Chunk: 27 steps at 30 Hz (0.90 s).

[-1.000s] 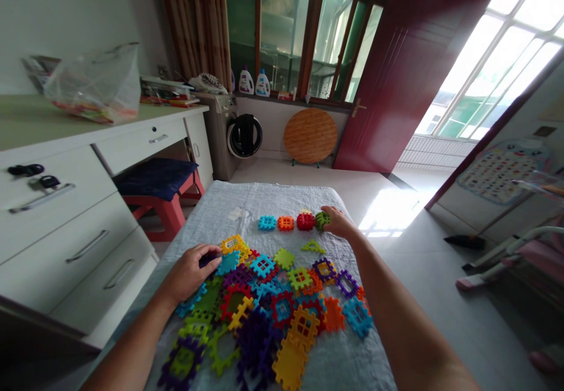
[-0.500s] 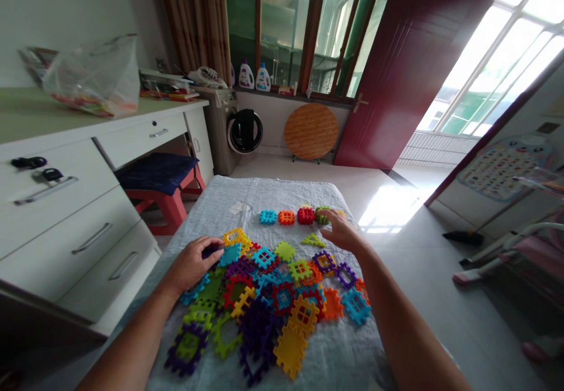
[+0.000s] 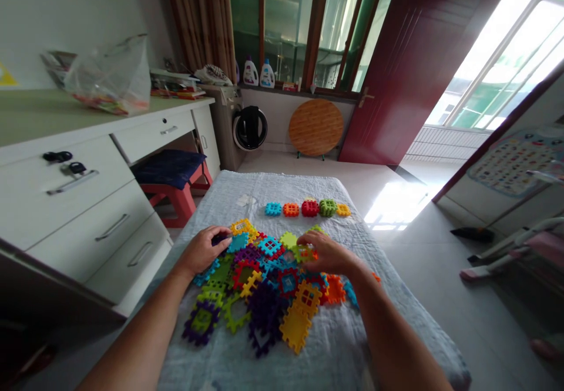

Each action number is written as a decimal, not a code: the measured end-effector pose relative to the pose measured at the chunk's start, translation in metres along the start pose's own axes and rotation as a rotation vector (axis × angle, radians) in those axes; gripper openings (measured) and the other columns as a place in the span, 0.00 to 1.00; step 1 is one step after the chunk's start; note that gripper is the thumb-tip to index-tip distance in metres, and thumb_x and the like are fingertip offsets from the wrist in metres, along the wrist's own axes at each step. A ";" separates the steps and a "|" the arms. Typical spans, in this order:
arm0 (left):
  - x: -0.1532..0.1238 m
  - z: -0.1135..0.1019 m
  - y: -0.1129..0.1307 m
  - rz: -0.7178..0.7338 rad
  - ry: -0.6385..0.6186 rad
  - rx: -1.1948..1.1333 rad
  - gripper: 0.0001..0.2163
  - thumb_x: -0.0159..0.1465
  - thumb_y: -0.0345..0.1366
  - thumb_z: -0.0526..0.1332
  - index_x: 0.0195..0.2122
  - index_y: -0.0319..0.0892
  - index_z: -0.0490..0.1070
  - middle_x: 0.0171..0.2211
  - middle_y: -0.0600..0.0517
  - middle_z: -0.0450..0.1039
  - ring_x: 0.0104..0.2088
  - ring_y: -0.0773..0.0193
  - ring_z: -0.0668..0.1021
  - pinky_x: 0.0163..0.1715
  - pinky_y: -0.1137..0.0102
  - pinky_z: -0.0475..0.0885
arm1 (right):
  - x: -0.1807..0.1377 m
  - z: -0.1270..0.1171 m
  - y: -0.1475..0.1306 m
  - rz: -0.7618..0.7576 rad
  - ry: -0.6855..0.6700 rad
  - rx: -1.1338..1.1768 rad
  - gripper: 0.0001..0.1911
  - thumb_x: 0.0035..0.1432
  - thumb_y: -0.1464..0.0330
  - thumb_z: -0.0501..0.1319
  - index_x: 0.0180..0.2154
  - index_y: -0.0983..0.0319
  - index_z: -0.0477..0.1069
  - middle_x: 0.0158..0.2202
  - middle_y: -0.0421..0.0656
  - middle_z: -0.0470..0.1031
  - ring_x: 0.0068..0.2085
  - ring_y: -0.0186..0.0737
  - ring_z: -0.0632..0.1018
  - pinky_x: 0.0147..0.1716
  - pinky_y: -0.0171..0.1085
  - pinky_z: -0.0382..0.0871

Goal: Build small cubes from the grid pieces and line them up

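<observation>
On the cloth-covered tabletop (image 3: 282, 188) lies the pile (image 3: 267, 297); just beyond it sits a row (image 3: 309, 208) of small stacks. The tiles look light and stiff, probably best pinched by their toothed edges. My left fingers (image 3: 221, 230) curl round a purple tile (image 3: 217, 240) at the pile's left edge; my right fingers (image 3: 309, 239) bend over a green tile (image 3: 302, 253) at its right. Whether either grips, I cannot tell.

Forearms (image 3: 152, 320) extended forward; left hand (image 3: 203, 251) curled; right hand (image 3: 328, 254) palm down, fingers (image 3: 311, 237) bent, thumb apart.
</observation>
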<state>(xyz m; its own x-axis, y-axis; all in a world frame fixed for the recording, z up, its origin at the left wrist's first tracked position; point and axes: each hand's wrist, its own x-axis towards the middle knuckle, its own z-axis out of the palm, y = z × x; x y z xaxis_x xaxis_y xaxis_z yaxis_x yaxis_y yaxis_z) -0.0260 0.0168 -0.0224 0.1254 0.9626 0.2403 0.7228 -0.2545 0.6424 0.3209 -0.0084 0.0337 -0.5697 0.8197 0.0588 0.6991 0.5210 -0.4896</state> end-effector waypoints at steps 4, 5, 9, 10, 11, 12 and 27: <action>0.000 0.000 0.001 0.012 0.001 0.008 0.16 0.57 0.48 0.58 0.38 0.42 0.73 0.39 0.49 0.76 0.41 0.58 0.77 0.45 0.67 0.71 | 0.007 0.004 -0.001 0.042 0.171 0.032 0.23 0.46 0.69 0.63 0.47 0.60 0.68 0.44 0.45 0.70 0.44 0.42 0.71 0.46 0.41 0.64; -0.001 0.000 0.001 0.011 0.002 0.009 0.16 0.56 0.48 0.58 0.38 0.42 0.73 0.39 0.49 0.76 0.41 0.58 0.77 0.45 0.66 0.71 | 0.010 0.006 0.000 0.056 0.195 0.033 0.24 0.45 0.70 0.63 0.47 0.61 0.67 0.43 0.45 0.70 0.43 0.42 0.71 0.45 0.41 0.64; -0.001 -0.001 0.005 0.001 0.000 0.007 0.15 0.56 0.48 0.58 0.37 0.43 0.73 0.37 0.49 0.76 0.40 0.58 0.77 0.44 0.66 0.71 | 0.024 0.021 0.002 0.130 0.287 0.016 0.25 0.45 0.68 0.65 0.48 0.61 0.67 0.41 0.45 0.70 0.42 0.43 0.71 0.44 0.42 0.64; -0.001 -0.001 0.005 -0.001 -0.001 0.005 0.15 0.56 0.48 0.58 0.37 0.43 0.73 0.37 0.49 0.76 0.40 0.58 0.77 0.44 0.66 0.71 | 0.027 0.025 0.003 0.150 0.304 0.008 0.25 0.45 0.67 0.65 0.48 0.61 0.67 0.41 0.45 0.71 0.42 0.43 0.71 0.44 0.42 0.64; -0.001 -0.001 0.006 -0.002 -0.001 0.004 0.15 0.56 0.48 0.58 0.37 0.43 0.73 0.37 0.49 0.76 0.40 0.58 0.77 0.44 0.66 0.71 | 0.030 0.029 0.004 0.171 0.314 -0.002 0.25 0.46 0.66 0.66 0.48 0.61 0.67 0.41 0.45 0.71 0.43 0.44 0.71 0.44 0.42 0.63; -0.001 -0.001 0.006 -0.002 0.002 0.002 0.15 0.56 0.48 0.58 0.37 0.43 0.73 0.37 0.49 0.77 0.40 0.58 0.77 0.44 0.66 0.71 | 0.032 0.033 0.004 0.189 0.315 -0.013 0.25 0.46 0.64 0.66 0.48 0.61 0.67 0.41 0.45 0.72 0.43 0.44 0.71 0.45 0.43 0.63; -0.001 0.000 0.007 0.034 0.020 0.008 0.14 0.57 0.46 0.58 0.37 0.42 0.74 0.37 0.49 0.76 0.39 0.59 0.77 0.43 0.67 0.71 | 0.043 0.052 -0.001 0.302 0.247 -0.144 0.33 0.44 0.64 0.63 0.54 0.61 0.63 0.45 0.49 0.71 0.47 0.49 0.70 0.48 0.44 0.61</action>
<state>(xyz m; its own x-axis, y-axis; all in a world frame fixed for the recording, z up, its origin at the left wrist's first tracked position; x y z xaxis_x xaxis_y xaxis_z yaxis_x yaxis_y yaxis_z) -0.0211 0.0146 -0.0180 0.1366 0.9512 0.2766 0.7236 -0.2865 0.6280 0.2738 0.0138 -0.0089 -0.2209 0.9642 0.1466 0.8824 0.2616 -0.3911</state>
